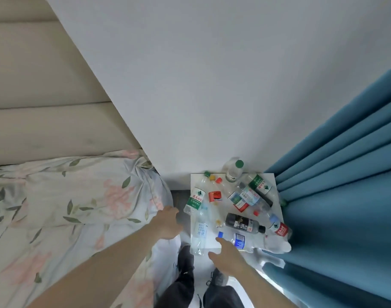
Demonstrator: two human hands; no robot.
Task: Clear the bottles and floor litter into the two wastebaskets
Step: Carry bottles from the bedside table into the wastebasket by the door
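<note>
Bottles (239,210) are piled all over my little white surface (272,177), a couple hanging off its near edge and right corner. My right hand (229,255) is spread just short of the blue-capped one (236,240), holding nothing. My left hand (168,222) hovers loosely curled and empty, beside the bed (57,196). No wastebaskets in sight.

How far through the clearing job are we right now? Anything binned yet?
Nothing looks binned: no wastebasket is in view. The small white bedside table still carries a heap of plastic bottles, including a dark-labelled black bottle and a clear blue-capped bottle. In hand: nothing; the right hand reaches toward the blue-capped bottle, and the left hand hovers open beside the table. Left: every bottle.
</note>
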